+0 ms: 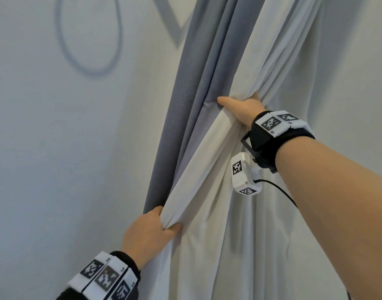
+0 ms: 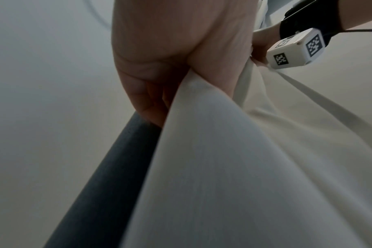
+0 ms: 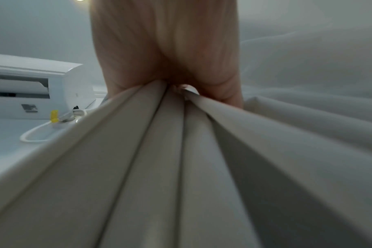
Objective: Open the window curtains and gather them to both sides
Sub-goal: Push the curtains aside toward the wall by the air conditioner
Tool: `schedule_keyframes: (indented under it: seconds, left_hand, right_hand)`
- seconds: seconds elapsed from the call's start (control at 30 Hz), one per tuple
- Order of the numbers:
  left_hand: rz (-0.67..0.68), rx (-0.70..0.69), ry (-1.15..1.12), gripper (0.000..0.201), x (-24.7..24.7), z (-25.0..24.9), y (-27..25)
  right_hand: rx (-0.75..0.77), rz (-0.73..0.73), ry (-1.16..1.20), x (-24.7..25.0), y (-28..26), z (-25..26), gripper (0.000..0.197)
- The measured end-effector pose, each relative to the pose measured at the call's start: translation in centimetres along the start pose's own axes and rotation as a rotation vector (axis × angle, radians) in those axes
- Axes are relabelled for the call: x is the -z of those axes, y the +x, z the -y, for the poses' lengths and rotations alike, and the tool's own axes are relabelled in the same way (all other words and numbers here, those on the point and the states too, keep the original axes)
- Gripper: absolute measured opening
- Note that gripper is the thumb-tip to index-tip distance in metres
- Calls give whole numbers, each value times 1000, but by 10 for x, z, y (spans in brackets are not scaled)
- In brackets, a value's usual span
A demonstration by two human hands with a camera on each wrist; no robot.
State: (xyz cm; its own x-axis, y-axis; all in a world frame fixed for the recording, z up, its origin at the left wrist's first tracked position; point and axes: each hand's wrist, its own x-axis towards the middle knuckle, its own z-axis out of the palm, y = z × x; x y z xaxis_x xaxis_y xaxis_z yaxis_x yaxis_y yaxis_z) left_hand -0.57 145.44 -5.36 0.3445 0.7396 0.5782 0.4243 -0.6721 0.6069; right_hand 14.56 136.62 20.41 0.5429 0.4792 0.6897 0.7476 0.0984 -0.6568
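A white curtain (image 1: 218,224) hangs in bunched folds beside a grey-blue curtain layer (image 1: 194,87) at its left edge. My left hand (image 1: 151,230) grips the white curtain's edge low down, thumb over the fold and fingers curled behind it. In the left wrist view the left hand (image 2: 159,80) clamps the white fabric (image 2: 223,167) with the grey layer (image 2: 108,176) beside it. Higher up, my right hand (image 1: 239,109) grasps a bundle of white pleats, thumb pointing left. The right wrist view shows the right hand (image 3: 181,67) closed round gathered pleats (image 3: 170,159).
A pale wall (image 1: 66,148) stands left of the curtains, with a looped cable (image 1: 88,50) hanging on it. The right wrist view shows a white air conditioner (image 3: 42,87) on the wall with a white cord (image 3: 36,134) below it.
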Motion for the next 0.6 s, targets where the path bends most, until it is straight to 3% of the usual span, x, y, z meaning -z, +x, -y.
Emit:
schedule_keyframes:
  seconds: [0.2, 0.37, 0.6]
  left_hand:
    - [11, 18, -6, 35, -1, -25, -40]
    - [114, 11, 4, 43, 2, -55, -77]
    - [227, -29, -31, 45, 13, -83, -126]
  right_hand:
    - [4, 38, 116, 35, -32, -12, 84]
    - [4, 47, 195, 73, -76, -12, 105]
    - [-14, 64, 176, 127, -140, -3, 108]
